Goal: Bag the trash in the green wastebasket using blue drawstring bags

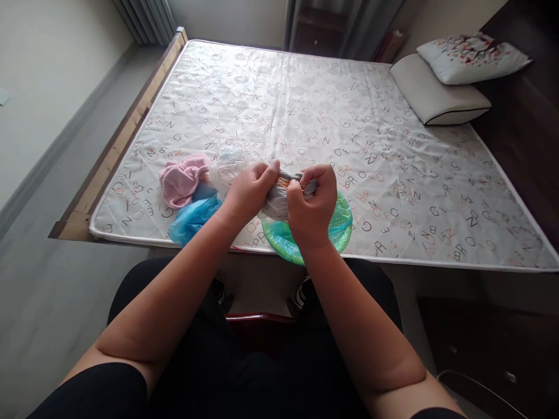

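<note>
Both my hands are closed on a grey bundle [278, 203] with an orange patch near its top, held above the bed's front edge. It looks soft and wrapped in thin clear plastic; its kind is hard to make out. My left hand [250, 189] grips its left side, thumb on top. At its upper right, my right hand [315, 201] pinches with curled fingers that cover part of it. Beneath the bundle is a green basket [347, 233] lined with a thin green bag. Clear plastic [225, 169] lies just beyond my left hand.
A pink cloth [183, 180] and a blue plastic bag [194, 218] lie left of my hands on the letter-print mattress [305, 105]. A white cushion [441, 93] and a printed pillow [474, 58] rest at the far right. A wooden bed rail [126, 134] runs along the left.
</note>
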A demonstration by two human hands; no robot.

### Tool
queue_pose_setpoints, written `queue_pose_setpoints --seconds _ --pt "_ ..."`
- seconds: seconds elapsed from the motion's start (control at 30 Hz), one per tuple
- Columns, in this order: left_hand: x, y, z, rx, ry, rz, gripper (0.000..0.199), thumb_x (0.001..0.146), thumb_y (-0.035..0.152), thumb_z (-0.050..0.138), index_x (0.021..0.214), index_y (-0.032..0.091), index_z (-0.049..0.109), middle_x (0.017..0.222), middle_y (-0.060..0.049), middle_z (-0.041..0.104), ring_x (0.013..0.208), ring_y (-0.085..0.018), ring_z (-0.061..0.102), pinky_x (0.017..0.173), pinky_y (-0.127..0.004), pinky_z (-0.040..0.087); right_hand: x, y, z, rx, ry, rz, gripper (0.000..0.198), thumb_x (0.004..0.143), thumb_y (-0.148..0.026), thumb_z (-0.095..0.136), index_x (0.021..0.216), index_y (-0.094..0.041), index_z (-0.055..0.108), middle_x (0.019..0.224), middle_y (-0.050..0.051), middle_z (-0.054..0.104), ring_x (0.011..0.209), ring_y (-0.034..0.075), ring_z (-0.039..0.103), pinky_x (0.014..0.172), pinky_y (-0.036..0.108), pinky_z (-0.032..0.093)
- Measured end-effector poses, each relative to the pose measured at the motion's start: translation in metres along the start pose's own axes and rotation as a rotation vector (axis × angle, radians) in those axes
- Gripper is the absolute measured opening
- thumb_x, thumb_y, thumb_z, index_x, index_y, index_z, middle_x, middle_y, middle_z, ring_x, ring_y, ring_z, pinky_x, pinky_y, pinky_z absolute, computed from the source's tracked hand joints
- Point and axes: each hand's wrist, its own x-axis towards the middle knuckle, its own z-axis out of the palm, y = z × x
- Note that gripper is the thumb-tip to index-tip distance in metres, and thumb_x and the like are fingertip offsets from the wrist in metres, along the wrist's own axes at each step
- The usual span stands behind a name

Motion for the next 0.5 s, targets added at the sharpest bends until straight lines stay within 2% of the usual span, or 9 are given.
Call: queue_pose_setpoints --seconds 0.03,0.1,0.17,0.23,0.37,0.43,0.5 --pt "0.001 0.001 -0.006 0.074 0.010 0.030 0.033 0.091 0.047 0.072 0.074 0.023 0.057 0.068 0.000 0.055 0.076 -0.019 0.059 0.073 -0.033 0.049 0.001 -0.001 -0.001 -0.017 -0.003 0.004 0.012 0.085 -0.018 0.054 0.085 -0.025 0.044 0.084 -0.004 0.043 0.079 0.012 0.049 0.072 0.029 0.048" --pt "0.003 0.002 -0.015 0.146 0.119 0.088 0.023 0.085 0.037 0.079 0.079 0.024 0.061 0.075 -0.001 0.058 0.083 -0.021 0.059 0.077 -0.035 0.050 0.003 -0.001 -0.003 -0.056 0.006 0.006 0.011 0.083 -0.019 0.053 0.083 -0.025 0.044 0.082 -0.004 0.042 0.076 0.011 0.047 0.069 0.028 0.047" --pt "0.004 0.001 -0.021 0.104 0.257 0.123 0.021 0.078 0.024 0.083 0.082 0.026 0.062 0.084 -0.004 0.060 0.092 -0.024 0.060 0.083 -0.036 0.051 0.004 0.001 -0.005 -0.084 0.035 0.000 0.011 0.081 -0.019 0.052 0.081 -0.025 0.043 0.080 -0.004 0.042 0.073 0.011 0.045 0.067 0.028 0.046" --pt "0.005 -0.003 -0.024 -0.014 0.323 0.093 0.026 0.073 0.016 0.084 0.079 0.026 0.061 0.084 -0.005 0.060 0.099 -0.026 0.060 0.088 -0.035 0.052 0.005 0.002 -0.006 -0.093 0.057 -0.007 0.011 0.081 -0.019 0.052 0.080 -0.026 0.043 0.080 -0.004 0.042 0.072 0.012 0.044 0.067 0.029 0.045" --pt "0.012 -0.010 -0.035 -0.150 0.281 -0.041 0.030 0.069 0.015 0.086 0.071 0.025 0.058 0.072 -0.003 0.057 0.098 -0.026 0.062 0.087 -0.032 0.052 0.014 0.003 -0.014 -0.102 0.069 -0.009 0.011 0.082 -0.021 0.052 0.081 -0.026 0.042 0.083 -0.002 0.043 0.076 0.014 0.046 0.069 0.032 0.047" --pt "0.017 -0.011 -0.043 -0.150 0.243 -0.055 0.029 0.070 0.020 0.086 0.071 0.025 0.058 0.070 -0.002 0.059 0.094 -0.025 0.064 0.086 -0.032 0.053 0.022 0.003 -0.022 -0.129 0.100 -0.024 0.012 0.082 -0.021 0.051 0.081 -0.027 0.041 0.084 -0.002 0.044 0.079 0.015 0.048 0.072 0.033 0.048" --pt "0.020 -0.010 -0.051 -0.165 0.265 -0.054 0.025 0.072 0.023 0.085 0.074 0.025 0.060 0.072 -0.002 0.061 0.090 -0.024 0.065 0.087 -0.032 0.054 0.030 0.005 -0.030 -0.166 0.146 -0.045 0.012 0.082 -0.019 0.050 0.081 -0.026 0.041 0.086 -0.001 0.045 0.082 0.015 0.050 0.074 0.034 0.050"
